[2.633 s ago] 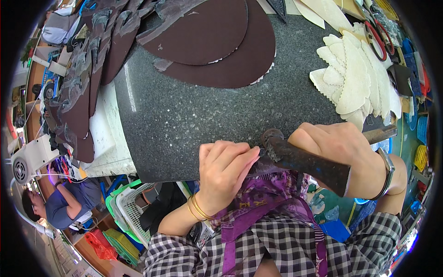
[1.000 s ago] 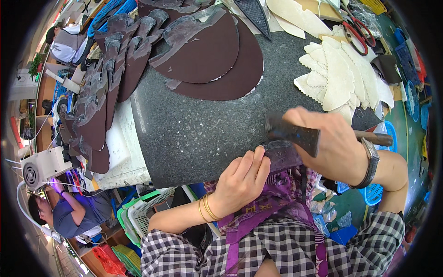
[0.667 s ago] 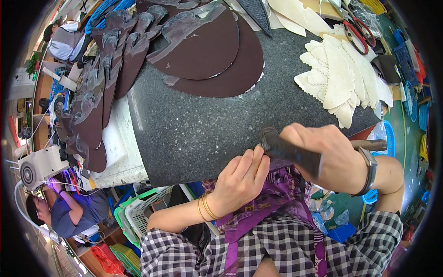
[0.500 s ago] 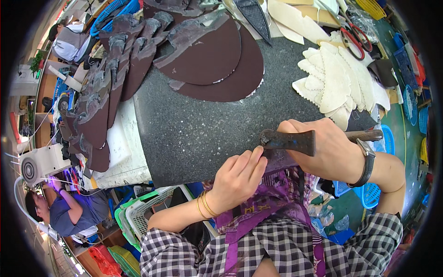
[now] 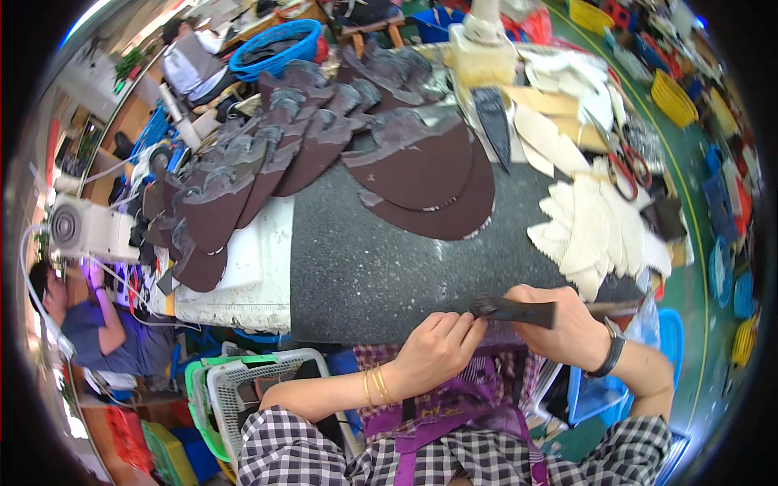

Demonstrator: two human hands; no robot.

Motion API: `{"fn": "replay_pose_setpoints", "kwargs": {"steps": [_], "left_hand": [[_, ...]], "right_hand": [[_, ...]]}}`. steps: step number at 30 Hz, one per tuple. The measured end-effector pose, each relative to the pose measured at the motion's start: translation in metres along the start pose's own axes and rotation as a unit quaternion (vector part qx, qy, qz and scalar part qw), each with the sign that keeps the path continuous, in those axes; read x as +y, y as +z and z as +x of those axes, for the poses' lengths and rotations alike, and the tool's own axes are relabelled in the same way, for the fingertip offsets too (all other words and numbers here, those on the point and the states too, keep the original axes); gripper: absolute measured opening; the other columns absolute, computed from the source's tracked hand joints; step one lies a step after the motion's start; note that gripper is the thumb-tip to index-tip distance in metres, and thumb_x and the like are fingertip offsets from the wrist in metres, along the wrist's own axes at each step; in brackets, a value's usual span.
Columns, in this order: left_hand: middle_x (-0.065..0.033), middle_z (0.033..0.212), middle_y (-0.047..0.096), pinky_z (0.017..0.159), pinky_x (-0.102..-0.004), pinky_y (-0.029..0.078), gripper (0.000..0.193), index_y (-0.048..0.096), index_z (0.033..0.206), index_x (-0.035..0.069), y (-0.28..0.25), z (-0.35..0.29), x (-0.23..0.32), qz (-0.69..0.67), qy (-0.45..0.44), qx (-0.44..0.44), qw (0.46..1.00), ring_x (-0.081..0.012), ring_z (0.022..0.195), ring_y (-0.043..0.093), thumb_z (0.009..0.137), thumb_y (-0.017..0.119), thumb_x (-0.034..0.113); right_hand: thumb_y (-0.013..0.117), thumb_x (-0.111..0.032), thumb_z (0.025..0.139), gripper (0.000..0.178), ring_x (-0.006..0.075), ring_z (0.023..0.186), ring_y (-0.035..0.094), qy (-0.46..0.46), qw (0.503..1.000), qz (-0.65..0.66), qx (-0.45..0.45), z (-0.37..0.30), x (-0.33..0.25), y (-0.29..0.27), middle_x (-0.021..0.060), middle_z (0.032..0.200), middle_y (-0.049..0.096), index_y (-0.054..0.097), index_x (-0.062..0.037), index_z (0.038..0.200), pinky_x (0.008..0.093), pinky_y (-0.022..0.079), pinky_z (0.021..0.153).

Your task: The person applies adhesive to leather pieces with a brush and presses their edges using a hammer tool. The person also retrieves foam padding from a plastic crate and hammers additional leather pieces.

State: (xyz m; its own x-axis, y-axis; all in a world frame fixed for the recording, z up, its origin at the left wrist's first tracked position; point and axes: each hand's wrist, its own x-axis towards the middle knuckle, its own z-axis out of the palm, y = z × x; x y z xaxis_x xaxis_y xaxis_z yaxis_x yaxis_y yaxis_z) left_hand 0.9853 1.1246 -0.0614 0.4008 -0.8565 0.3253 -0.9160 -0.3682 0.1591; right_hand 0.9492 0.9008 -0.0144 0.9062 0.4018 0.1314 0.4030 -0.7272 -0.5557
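My right hand (image 5: 559,334) is closed around a hammer (image 5: 519,312) at the near edge of a dark speckled work slab (image 5: 373,283). The hammer's dark metal head points left. My left hand (image 5: 433,347) has its fingers pinched together against the hammer's left end; whatever they may hold is hidden. Beyond my hands, two rounded dark brown pieces (image 5: 425,170) overlap on the slab, with grey coating along their far edges. More brown pieces (image 5: 219,206) fan out to the left. Cream pieces with scalloped edges (image 5: 596,227) are stacked to the right.
Red-handled scissors (image 5: 626,172) lie behind the cream pieces. A yellowish container (image 5: 482,58) stands at the back. Plastic baskets (image 5: 219,389) sit below the table's left side, a blue crate (image 5: 592,397) at right. A person (image 5: 113,324) works at the left beside a white machine (image 5: 89,227).
The view has shifted, so the table's far side shows more and my hands appear lower. Both hands stay together at the hammer, whose head now looks more foreshortened.
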Motion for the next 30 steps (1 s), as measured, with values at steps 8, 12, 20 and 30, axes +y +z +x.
{"fn": "replay_pose_setpoints", "kwargs": {"steps": [8, 12, 20, 30], "left_hand": [[-0.0080, 0.084, 0.058, 0.074, -0.0390, 0.047, 0.026, 0.054, 0.091, 0.008, 0.006, 0.018, -0.031, -0.304, -0.141, -0.002, 0.942, -0.0290, 0.085, 0.058, 0.076, 0.074, 0.014], [-0.0172, 0.092, 0.066, 0.073, -0.0389, 0.051, 0.027, 0.054, 0.098, 0.001, -0.028, 0.079, -0.135, -0.292, -0.177, 0.120, 0.932, -0.0320, 0.084, 0.066, 0.081, 0.070, 0.016], [-0.0094, 0.113, 0.065, 0.091, -0.0400, 0.047, 0.035, 0.061, 0.114, 0.008, -0.040, 0.079, -0.364, 0.221, -0.166, 0.079, 0.958, -0.0264, 0.110, 0.058, 0.080, 0.053, 0.001], [-0.0086, 0.089, 0.054, 0.083, -0.0360, 0.044, 0.018, 0.055, 0.087, 0.004, -0.154, 0.051, -0.368, -0.037, -0.055, 0.006, 0.998, -0.0264, 0.091, 0.055, 0.074, 0.067, 0.001]], "right_hand": [[0.059, -0.003, 0.086, 0.006, 0.0399, 0.066, 0.059, 0.132, 0.970, -0.146, 0.144, -0.021, 0.014, -0.024, 0.0184, 0.075, 0.058, 0.059, -0.0024, 0.092, 0.0444, 0.045, 0.056], [0.057, -0.005, 0.087, 0.007, 0.0409, 0.070, 0.059, 0.167, 0.956, -0.148, 0.192, -0.022, 0.021, -0.030, 0.0191, 0.077, 0.058, 0.060, -0.0013, 0.093, 0.0451, 0.045, 0.061], [0.058, -0.005, 0.086, 0.010, 0.0386, 0.073, 0.060, 0.169, 0.969, -0.098, 0.151, -0.018, 0.025, -0.029, 0.0185, 0.082, 0.058, 0.062, -0.0007, 0.093, 0.0424, 0.046, 0.064], [0.062, -0.002, 0.081, 0.011, 0.0358, 0.070, 0.063, 0.179, 0.970, -0.073, 0.144, 0.000, 0.013, -0.036, 0.0159, 0.082, 0.062, 0.065, -0.0018, 0.091, 0.0388, 0.049, 0.062]]}}
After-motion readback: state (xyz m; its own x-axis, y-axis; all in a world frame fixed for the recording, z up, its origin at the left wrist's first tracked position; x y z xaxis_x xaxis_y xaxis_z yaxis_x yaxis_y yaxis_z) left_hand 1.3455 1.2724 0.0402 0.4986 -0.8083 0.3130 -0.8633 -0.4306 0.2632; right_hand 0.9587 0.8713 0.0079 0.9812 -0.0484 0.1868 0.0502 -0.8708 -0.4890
